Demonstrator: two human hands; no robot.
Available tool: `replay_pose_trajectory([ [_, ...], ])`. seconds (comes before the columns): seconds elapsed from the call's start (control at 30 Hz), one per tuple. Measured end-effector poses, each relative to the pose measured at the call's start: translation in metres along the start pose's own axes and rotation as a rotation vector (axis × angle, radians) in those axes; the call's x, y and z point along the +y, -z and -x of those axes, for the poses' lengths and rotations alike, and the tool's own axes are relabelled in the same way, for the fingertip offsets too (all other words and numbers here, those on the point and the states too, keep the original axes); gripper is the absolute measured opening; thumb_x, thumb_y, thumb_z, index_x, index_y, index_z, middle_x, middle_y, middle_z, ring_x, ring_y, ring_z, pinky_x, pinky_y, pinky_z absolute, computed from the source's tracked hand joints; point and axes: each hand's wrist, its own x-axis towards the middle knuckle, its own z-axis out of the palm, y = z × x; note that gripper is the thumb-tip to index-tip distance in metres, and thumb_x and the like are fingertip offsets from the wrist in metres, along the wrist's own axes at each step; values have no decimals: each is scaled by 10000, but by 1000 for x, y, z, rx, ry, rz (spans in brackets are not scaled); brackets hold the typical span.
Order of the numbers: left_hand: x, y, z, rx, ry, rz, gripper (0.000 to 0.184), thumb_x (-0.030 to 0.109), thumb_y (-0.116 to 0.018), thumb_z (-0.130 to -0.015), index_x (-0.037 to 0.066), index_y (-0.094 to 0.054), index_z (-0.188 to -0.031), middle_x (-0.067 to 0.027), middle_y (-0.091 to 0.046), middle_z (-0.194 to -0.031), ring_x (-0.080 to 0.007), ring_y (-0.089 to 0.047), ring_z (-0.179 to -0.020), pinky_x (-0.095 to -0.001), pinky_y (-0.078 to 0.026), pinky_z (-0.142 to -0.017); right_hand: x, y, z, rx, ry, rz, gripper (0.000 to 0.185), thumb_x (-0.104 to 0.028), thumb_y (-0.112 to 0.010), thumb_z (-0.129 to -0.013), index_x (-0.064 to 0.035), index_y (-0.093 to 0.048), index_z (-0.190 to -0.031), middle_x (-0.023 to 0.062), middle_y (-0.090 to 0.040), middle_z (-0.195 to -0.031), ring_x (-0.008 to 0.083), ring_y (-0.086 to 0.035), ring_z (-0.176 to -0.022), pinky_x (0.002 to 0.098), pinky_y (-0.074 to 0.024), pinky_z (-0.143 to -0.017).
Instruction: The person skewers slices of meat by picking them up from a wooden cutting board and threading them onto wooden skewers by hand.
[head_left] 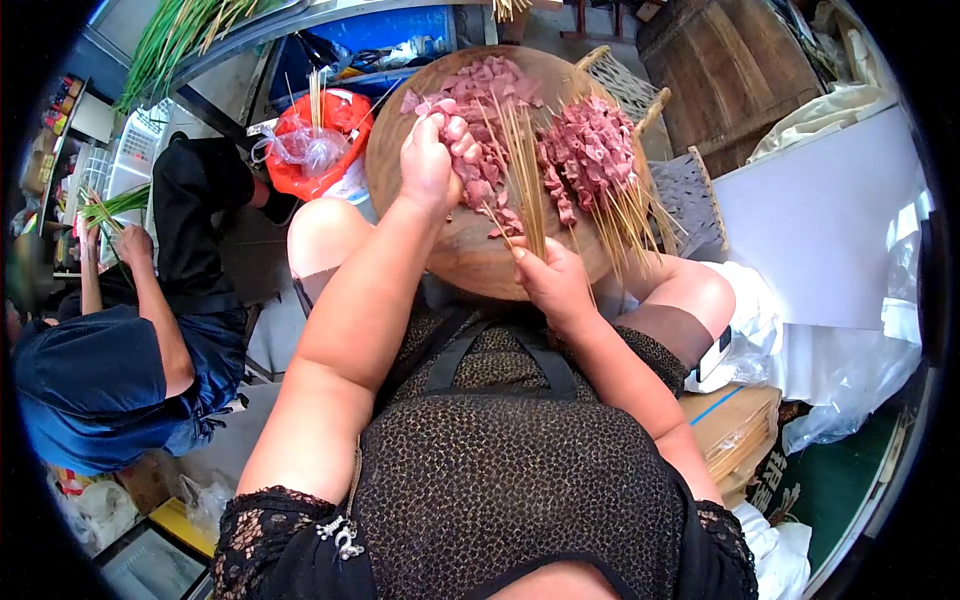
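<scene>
My left hand [432, 165] is closed around raw pink meat slices [443, 106], some poking out past the fingers. In my right hand [556, 283] the thumb and fingers pinch a thin bamboo skewer [496, 219] that slants up and left toward the meat; its tip is hard to make out. A bundle of bare bamboo skewers [524, 165] lies just above that hand, and I cannot tell whether the fingers hold part of it. Loose meat slices [495, 80] spread over the round wooden board [395, 160]. Finished meat skewers [590, 150] are piled at the right, sticks pointing toward me.
To the left, a red plastic bag [350, 115] holds upright sticks and clear plastic. A blue crate [375, 45] stands behind it. Another person [110, 340] at far left handles green stalks. A woven chair [690, 200] and a white panel [800, 220] stand at right.
</scene>
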Motion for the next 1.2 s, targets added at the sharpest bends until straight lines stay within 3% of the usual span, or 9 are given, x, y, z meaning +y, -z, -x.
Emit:
replay_pose_trajectory([
  [0.23, -4, -16, 8, 2, -23, -70, 169, 200, -365, -925, 75, -461, -986, 9, -351, -623, -102, -329, -520, -251, -320, -487, 0, -2, -1, 15, 37, 26, 183, -120, -547, -860, -36, -597, -1014, -40, -505, -651, 32, -449, -564, 173, -371, -527],
  [0.33, -7, -36, 21, 275, 92, -126, 248, 320, -384, -941, 90, -478, -946, 11, -348, -614, -105, -329, -521, -257, -323, -470, 1, 0, -1, 26, 47, 2, 184, -122, -547, -861, -44, -599, -1020, -42, -502, -649, 31, -448, -567, 172, -369, -527],
  [0.43, -17, -8, 16, 2, 176, 19, 224, 303, -388, -941, 100, -462, -888, 17, -344, -606, -100, -334, -514, -261, -337, -457, -1, -1, 1, 16, 32, 57, 178, -129, -549, -861, -49, -596, -1014, -42, -500, -645, 34, -447, -563, 175, -367, -521],
  [0.6, -13, -16, 19, 83, 150, -57, 268, 353, -357, -945, 118, -418, -831, 45, -264, -526, -68, -226, -410, -211, -211, -360, 2, -9, -3, 0, 54, 37, 179, -135, -547, -863, -46, -587, -1013, -37, -498, -636, 32, -422, -533, 170, -331, -486],
  [0.97, -17, -21, 18, 70, 248, -133, 392, 500, -310, -912, 128, -416, -845, 47, -271, -519, -65, -241, -391, -211, -193, -336, 8, -10, 1, 27, 119, -22, 180, -144, -538, -870, -49, -587, -1016, -38, -489, -633, 26, -383, -504, 166, -287, -453],
  [1.03, -17, -21, 16, -141, 330, 102, 460, 559, -286, -890, 126, -439, -893, 40, -303, -543, -75, -281, -436, -220, -248, -384, 2, -6, 3, 11, 88, -7, 175, -135, -545, -869, -42, -577, -1014, -36, -496, -639, 35, -439, -545, 180, -361, -504],
  [1.07, -22, -7, 8, -304, 356, 164, 608, 649, -238, -844, 114, -428, -1062, -16, -480, -686, -126, -448, -596, -259, -366, -523, -3, -3, 3, 50, 90, -7, 175, -139, -546, -870, -44, -580, -1013, -37, -498, -639, 34, -438, -545, 179, -356, -501],
  [1.17, -18, -29, 20, -31, 315, -66, 754, 705, -203, -805, 90, -322, -1226, -101, -557, -958, -194, -522, -846, -329, -414, -702, -8, 12, 0, 87, 120, -48, 169, -148, -550, -871, -52, -592, -1004, -43, -499, -638, 31, -438, -550, 174, -346, -498],
  [1.2, -13, -24, 17, -163, 306, -134, 855, 732, -158, -784, 57, -204, -1306, -143, -511, -1140, -242, -488, -1036, -379, -399, -826, -13, 16, 3, 133, 118, 18, 168, -149, -550, -871, -53, -596, -1002, -44, -501, -642, 30, -438, -552, 174, -347, -499],
])
